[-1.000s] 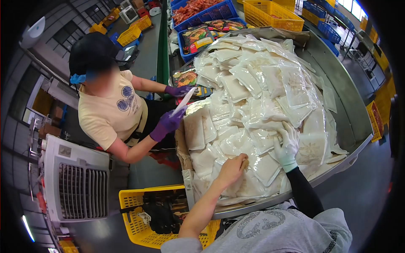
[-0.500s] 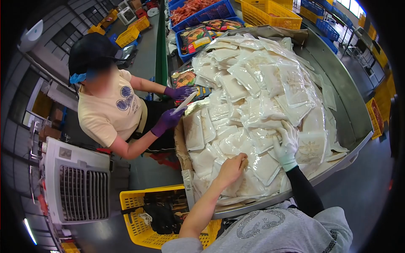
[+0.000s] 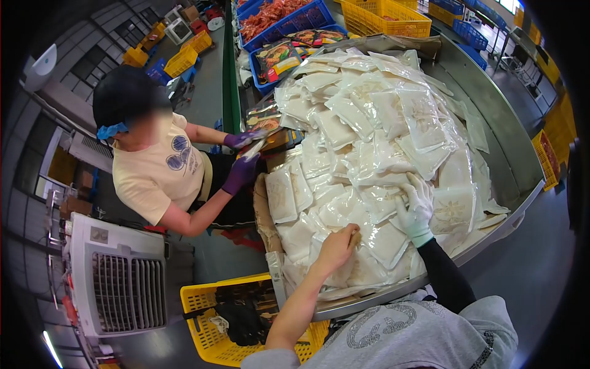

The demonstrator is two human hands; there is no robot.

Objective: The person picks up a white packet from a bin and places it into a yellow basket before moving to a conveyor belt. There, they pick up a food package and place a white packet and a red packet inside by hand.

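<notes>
Purple-gloved co-worker's hands (image 3: pixel 241 174) have drawn a flat white packet (image 3: pixel 253 149) bodyward. Your bare left hand (image 3: pixel 335 251) curls, its pinch unclear; your white-gloved right hand (image 3: pixel 416 215) spreads its fingers over glossy clear-plastic packets (image 3: pixel 335 130) heaped in a grey metal tray (image 3: pixel 501 126); pressing could slide them.

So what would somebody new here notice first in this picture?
Probably the big heap of white packets, mid-view, in a metal bin. Over its near part are a bare left hand and a white-gloved right hand. At picture left, a co-worker in purple gloves holds a flat pale item.
</notes>
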